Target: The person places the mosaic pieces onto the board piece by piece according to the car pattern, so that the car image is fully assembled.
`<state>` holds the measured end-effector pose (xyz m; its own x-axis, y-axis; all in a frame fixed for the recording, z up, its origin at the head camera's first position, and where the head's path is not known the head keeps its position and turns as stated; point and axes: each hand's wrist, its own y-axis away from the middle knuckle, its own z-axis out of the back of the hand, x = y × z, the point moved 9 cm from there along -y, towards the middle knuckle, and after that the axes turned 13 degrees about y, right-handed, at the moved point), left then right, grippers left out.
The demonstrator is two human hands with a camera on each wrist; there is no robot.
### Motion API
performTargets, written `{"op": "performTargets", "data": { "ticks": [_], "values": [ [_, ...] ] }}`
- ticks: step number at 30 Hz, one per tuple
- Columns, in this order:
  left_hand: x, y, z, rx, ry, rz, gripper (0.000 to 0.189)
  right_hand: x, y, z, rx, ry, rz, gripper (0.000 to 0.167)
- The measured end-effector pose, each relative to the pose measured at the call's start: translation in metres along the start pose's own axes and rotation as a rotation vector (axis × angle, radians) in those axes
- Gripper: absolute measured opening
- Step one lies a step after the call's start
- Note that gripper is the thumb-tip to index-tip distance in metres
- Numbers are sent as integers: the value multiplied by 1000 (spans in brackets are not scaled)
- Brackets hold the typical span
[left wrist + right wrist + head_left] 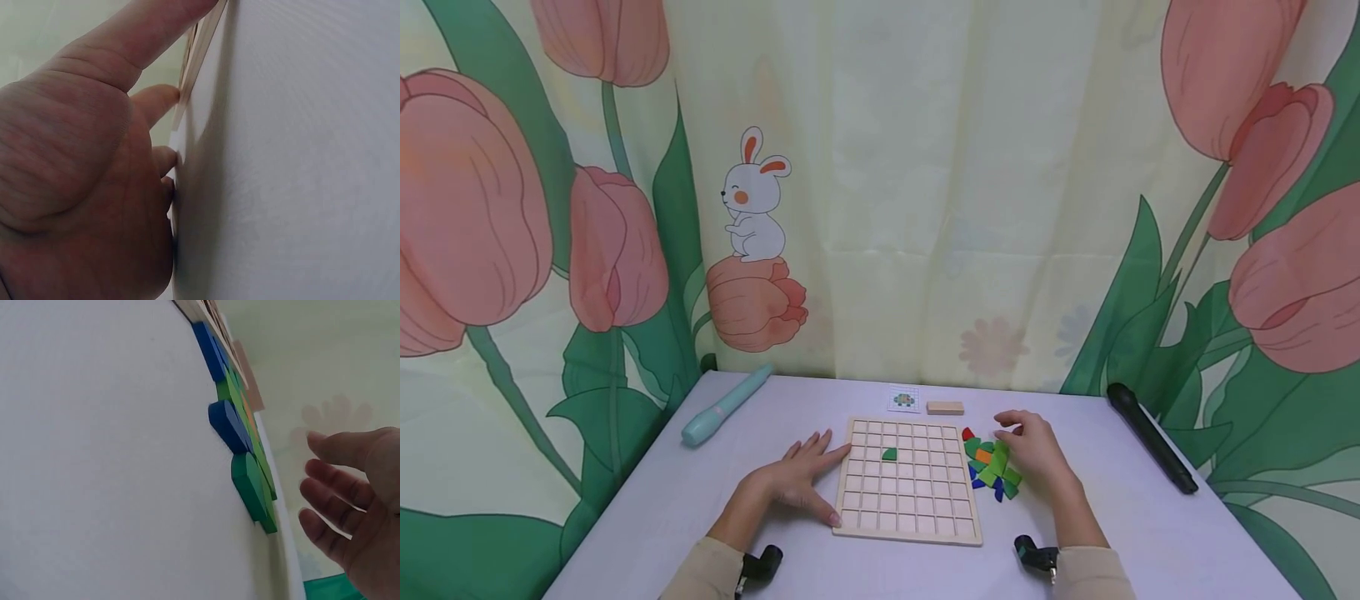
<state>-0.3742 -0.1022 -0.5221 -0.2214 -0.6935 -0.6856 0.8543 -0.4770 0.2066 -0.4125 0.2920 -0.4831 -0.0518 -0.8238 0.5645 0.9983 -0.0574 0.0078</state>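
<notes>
A wooden grid board lies on the white table, with one green piece having a rounded corner in an upper cell. My left hand is spread along the board's left side, thumb at the lower corner and index fingertip at the edge higher up. Beside the board's right edge is a loose pile of small coloured pieces, among them a red piece, an orange piece and a blue piece. Over the right side of this pile hovers my right hand, its fingers loosely bent and apart, holding nothing.
Behind the board lie a small picture card and a plain wooden block. A teal wand-shaped object is at the table's left edge, a black rod-shaped object at its right. A printed curtain hangs behind.
</notes>
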Motion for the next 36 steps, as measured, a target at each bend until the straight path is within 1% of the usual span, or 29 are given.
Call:
{"op": "performTargets", "data": {
  "ticks": [3,12,18,24,31,36],
  "values": [
    [1,1,0,1,-1,5,121,-6,0,-3,20,8,-17,34],
    [0,3,1,1,4,4,121,-13,-3,-13,60,78,-3,30],
    [-1,4,3,-1,2,6,121,-13,-4,-13,52,101,4,26],
    [-2,3,3,5,4,5,121,-14,-3,-13,55,97,8,27],
    [-2,1,2,5,-5,5,121,-14,-5,-14,51,76,15,18],
    [-3,1,1,9,-3,-3,120,-17,-6,-14,36,59,7,18]
  ]
}}
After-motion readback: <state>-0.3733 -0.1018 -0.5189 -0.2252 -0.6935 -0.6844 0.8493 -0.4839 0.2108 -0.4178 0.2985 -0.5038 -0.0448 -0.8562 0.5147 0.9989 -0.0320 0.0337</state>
